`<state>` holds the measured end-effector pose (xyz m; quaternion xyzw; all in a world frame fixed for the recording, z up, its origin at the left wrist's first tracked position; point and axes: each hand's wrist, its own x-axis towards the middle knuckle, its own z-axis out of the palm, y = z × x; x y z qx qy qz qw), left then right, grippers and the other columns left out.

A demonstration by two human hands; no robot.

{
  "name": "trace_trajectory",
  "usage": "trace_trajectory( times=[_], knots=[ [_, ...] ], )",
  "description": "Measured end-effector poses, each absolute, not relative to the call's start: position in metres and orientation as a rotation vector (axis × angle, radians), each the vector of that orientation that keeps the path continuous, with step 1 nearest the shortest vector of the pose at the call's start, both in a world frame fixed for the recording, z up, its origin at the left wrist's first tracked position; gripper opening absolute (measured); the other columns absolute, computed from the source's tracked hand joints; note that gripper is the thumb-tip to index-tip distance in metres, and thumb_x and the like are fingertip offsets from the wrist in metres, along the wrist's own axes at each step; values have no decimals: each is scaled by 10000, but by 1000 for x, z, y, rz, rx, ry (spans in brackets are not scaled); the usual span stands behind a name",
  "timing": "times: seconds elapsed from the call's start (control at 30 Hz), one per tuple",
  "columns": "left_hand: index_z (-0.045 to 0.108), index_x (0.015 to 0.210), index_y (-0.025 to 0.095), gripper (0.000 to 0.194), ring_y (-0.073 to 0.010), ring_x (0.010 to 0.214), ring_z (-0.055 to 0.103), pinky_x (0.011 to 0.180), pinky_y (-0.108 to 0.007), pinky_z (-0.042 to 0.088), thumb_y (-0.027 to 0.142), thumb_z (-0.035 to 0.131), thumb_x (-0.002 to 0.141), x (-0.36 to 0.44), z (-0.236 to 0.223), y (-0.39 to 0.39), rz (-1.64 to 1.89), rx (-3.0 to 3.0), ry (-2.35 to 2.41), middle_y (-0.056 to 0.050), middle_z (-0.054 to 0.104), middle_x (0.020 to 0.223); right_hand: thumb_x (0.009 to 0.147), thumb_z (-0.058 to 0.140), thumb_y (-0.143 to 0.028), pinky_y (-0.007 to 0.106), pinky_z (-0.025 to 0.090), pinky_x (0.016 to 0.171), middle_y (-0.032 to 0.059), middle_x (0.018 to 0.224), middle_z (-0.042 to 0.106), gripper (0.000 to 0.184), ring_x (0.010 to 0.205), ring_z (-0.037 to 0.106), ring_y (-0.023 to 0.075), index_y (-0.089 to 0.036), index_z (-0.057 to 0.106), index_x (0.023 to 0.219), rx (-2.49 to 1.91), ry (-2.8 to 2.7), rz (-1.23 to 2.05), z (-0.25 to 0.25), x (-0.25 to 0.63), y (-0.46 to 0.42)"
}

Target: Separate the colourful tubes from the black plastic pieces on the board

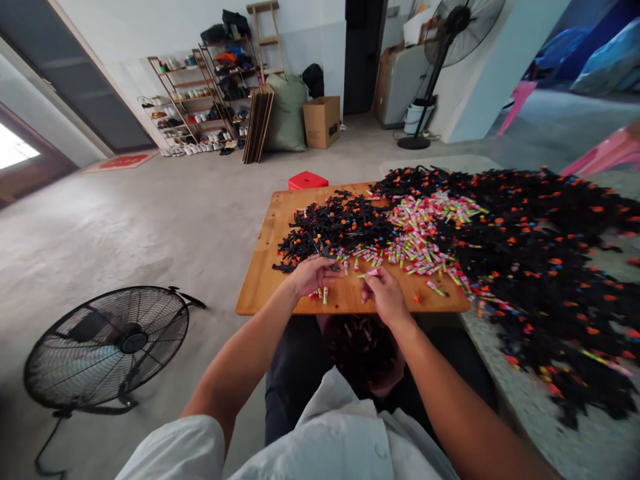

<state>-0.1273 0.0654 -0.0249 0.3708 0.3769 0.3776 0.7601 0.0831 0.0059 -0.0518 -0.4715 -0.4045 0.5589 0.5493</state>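
My left hand [314, 273] rests on the wooden board [260, 280], fingers curled around a small black part at the edge of a heap of black plastic parts [335, 230]. My right hand [384, 293] is pinched on a small pink piece just to its right. A spread of small coloured tubes [425, 233] in pink, green and yellow lies beyond both hands. A couple of loose coloured tubes [323, 294] lie on the board under my left wrist.
A much larger pile of black parts with orange dots [550, 253] covers the right side and runs onto a stone surface. A floor fan [107, 347] stands at left. A red stool [307, 180] sits behind the board. Shelves, a cardboard box [321, 121] and a standing fan line the far wall.
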Motion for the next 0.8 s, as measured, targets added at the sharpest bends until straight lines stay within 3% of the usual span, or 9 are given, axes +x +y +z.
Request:
trace_trajectory(
  times=[0.2, 0.33, 0.57, 0.8],
  knots=[
    [682, 1078, 135, 406, -156, 812, 722, 686, -256, 578, 351, 861, 785, -94, -24, 45, 936, 871, 742, -82, 752, 1041, 812, 684, -355, 251, 555, 587, -20, 830, 665, 206, 667, 641, 137, -230, 560, 919, -1102, -1048, 1242, -39, 87, -10],
    [673, 1069, 128, 441, -141, 805, 699, 737, -270, 583, 397, 871, 780, -86, -20, 35, 983, 979, 783, -57, 737, 980, 873, 664, -397, 256, 541, 589, -25, 769, 656, 197, 604, 598, 129, -224, 599, 940, -1138, -1235, 1232, -37, 92, -15],
    [626, 1128, 138, 502, -188, 924, 731, 797, -304, 602, 464, 839, 811, -83, -7, 27, 1012, 1126, 842, -76, 735, 1045, 948, 606, -498, 265, 514, 556, -24, 687, 594, 351, 569, 560, 143, -194, 727, 1074, -1136, -1276, 1209, -34, 98, -21],
    [614, 1079, 141, 519, -116, 763, 671, 751, -292, 618, 465, 873, 768, -82, -7, 26, 1034, 1065, 902, -29, 706, 938, 976, 599, -501, 276, 524, 578, -25, 681, 592, 422, 570, 570, 150, -197, 754, 1225, -1193, -1356, 1107, -37, 104, -23]
  ],
)
